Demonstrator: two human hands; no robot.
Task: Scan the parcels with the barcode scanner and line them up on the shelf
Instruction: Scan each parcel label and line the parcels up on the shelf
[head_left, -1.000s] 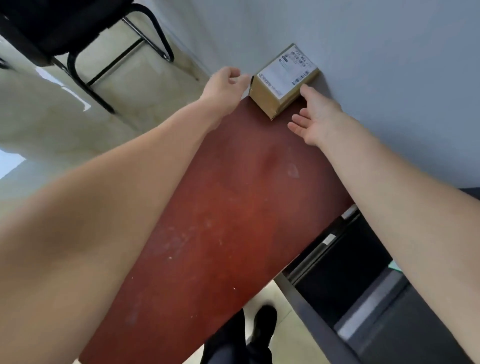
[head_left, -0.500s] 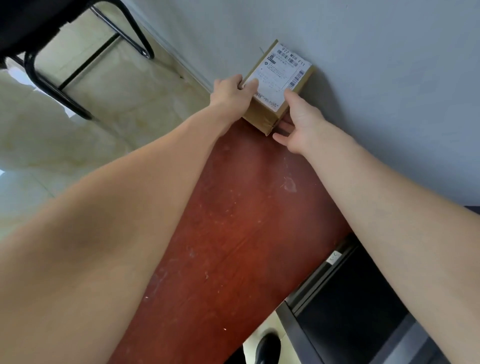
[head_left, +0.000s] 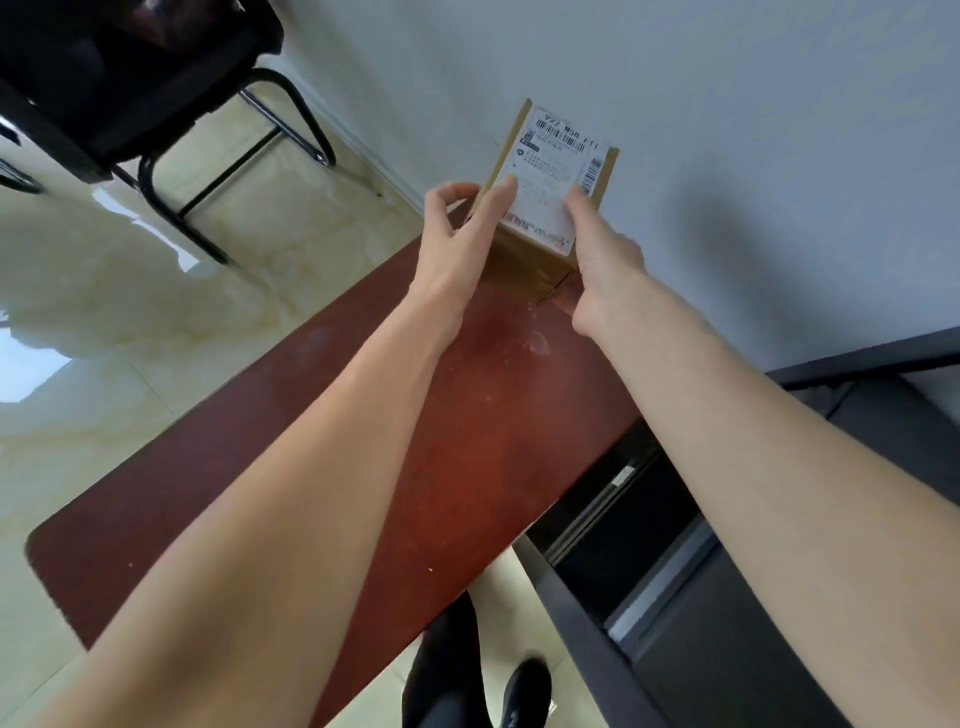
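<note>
A black chair (head_left: 130, 88) stands on the pale glossy floor (head_left: 104, 291) to the left, a dark metal rack (head_left: 727, 597) sits low on the right, and a grey wall (head_left: 727, 130) closes off the far end of the red-brown shelf (head_left: 363, 467). The cardboard parcel (head_left: 545, 208) is at that far end by the wall, white label up — whether it rests on the wood cannot be told. It is clasped between both hands: the left hand (head_left: 457, 234) grips its left side, the right hand (head_left: 602, 254) its right, fingertips on the label.

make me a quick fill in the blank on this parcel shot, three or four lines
The parcel is gripped by ____ hands.
Its white label faces the ____.
The left hand and right hand hold it over a ____ coloured table.
The chair on the floor is ____.

Missing words: two; camera; reddish-brown; black
</note>
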